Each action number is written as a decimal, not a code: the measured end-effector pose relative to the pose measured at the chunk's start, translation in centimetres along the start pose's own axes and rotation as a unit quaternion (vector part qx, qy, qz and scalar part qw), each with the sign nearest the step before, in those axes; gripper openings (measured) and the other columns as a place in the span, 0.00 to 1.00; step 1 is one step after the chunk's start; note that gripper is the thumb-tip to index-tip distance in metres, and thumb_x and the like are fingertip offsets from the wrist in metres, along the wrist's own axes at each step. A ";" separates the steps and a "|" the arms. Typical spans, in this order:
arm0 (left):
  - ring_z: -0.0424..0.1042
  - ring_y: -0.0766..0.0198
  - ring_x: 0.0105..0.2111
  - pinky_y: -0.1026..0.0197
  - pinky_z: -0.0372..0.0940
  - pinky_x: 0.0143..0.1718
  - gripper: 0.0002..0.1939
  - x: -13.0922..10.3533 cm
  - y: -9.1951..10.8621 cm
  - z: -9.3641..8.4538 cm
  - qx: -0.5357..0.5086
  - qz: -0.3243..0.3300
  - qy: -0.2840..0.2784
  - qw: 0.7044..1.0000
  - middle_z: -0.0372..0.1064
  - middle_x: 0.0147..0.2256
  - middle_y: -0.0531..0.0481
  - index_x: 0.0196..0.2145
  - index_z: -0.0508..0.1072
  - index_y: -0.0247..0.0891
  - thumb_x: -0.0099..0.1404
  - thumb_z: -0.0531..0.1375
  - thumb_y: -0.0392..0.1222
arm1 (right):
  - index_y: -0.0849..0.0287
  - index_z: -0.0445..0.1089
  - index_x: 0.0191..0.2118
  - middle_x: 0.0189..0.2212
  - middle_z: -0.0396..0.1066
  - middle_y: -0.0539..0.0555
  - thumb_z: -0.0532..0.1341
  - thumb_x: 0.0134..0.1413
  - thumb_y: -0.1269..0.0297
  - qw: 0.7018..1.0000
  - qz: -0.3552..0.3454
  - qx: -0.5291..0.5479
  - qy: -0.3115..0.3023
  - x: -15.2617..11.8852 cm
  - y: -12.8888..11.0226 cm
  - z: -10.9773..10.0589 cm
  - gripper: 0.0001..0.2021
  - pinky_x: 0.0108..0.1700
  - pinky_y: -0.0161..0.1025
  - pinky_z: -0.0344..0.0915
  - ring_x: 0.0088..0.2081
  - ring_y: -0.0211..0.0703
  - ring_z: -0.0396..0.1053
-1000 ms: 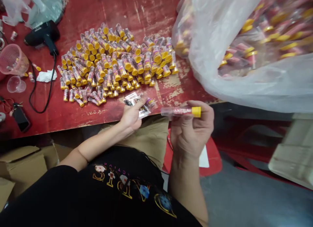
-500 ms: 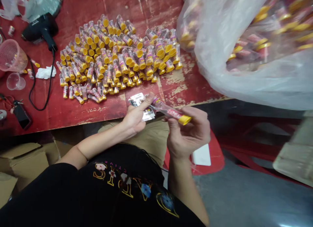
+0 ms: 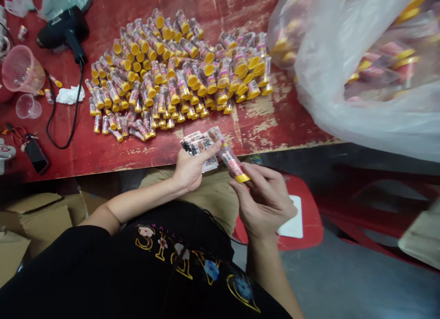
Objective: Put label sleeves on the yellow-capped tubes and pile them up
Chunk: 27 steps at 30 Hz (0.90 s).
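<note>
My left hand (image 3: 192,167) is closed on a small fanned stack of printed cards (image 3: 197,145), its thumb lying across them. Between the thumb and fingers of my right hand (image 3: 263,195) is a clear plastic tube (image 3: 233,164) with a yellow cap and a pink printed label. The tube slants, its capped end toward me and its far end by my left thumb and the cards. I cannot tell whether tube and cards touch. Beyond my hands, a large heap of similar yellow-capped tubes (image 3: 172,80) lies on the red table (image 3: 147,156).
A big translucent bag (image 3: 323,94) of tubes stands at the right. On the left are a heat gun (image 3: 65,32) with its cord, a pink basket (image 3: 22,69), a clear cup (image 3: 29,107), tissue (image 3: 70,95) and a phone (image 3: 36,154). A red stool (image 3: 309,218) is beside me.
My right hand has tilted the tube more steeply, and its cap has moved left and down. The cards in my left hand are more fanned, with their printed faces showing. The view has shifted slightly.
</note>
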<state>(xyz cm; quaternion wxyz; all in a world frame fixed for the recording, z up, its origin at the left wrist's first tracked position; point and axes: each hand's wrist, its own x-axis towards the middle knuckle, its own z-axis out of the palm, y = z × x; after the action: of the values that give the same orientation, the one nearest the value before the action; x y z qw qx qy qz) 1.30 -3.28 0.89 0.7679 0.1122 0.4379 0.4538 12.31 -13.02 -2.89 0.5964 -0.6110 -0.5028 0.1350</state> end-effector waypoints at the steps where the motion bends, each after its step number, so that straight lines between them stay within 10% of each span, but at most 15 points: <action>1: 0.77 0.62 0.39 0.52 0.68 0.52 0.23 0.0 0.0 -0.2 0.007 0.000 -0.004 1.000 0.77 0.36 0.50 0.38 0.78 0.34 0.45 0.78 0.40 | 0.50 0.79 0.54 0.45 0.79 0.55 0.73 0.51 0.71 1.000 0.000 0.000 -0.008 0.0 -0.1 0.0 0.23 0.45 0.46 0.79 0.44 0.47 0.78; 13: 0.76 0.61 0.37 0.52 0.70 0.49 0.28 -1.3 0.0 -1.5 0.102 -0.044 -0.078 0.991 0.78 0.36 0.47 0.36 0.77 0.34 0.40 0.80 0.49 | 0.46 0.76 0.58 0.48 0.74 0.54 0.68 0.59 0.69 0.996 0.087 0.024 0.017 0.1 -1.5 1.3 0.21 0.36 0.39 0.77 0.39 0.39 0.76; 27: 0.78 0.60 0.37 0.49 0.72 0.50 0.30 -0.7 1.0 -3.5 0.095 -0.005 -0.032 0.995 0.78 0.37 0.49 0.38 0.76 0.35 0.39 0.81 0.47 | 0.54 0.82 0.43 0.34 0.74 0.51 0.71 0.55 0.67 0.995 0.075 0.031 0.065 0.9 -0.9 5.4 0.09 0.35 0.36 0.71 0.35 0.37 0.73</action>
<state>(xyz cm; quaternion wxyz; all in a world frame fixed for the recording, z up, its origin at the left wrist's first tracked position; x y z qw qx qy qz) -2.19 -4.07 -0.22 0.7698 0.1974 0.4545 0.4022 8.17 -9.27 -3.05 0.6346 -0.6359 -0.4110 0.1549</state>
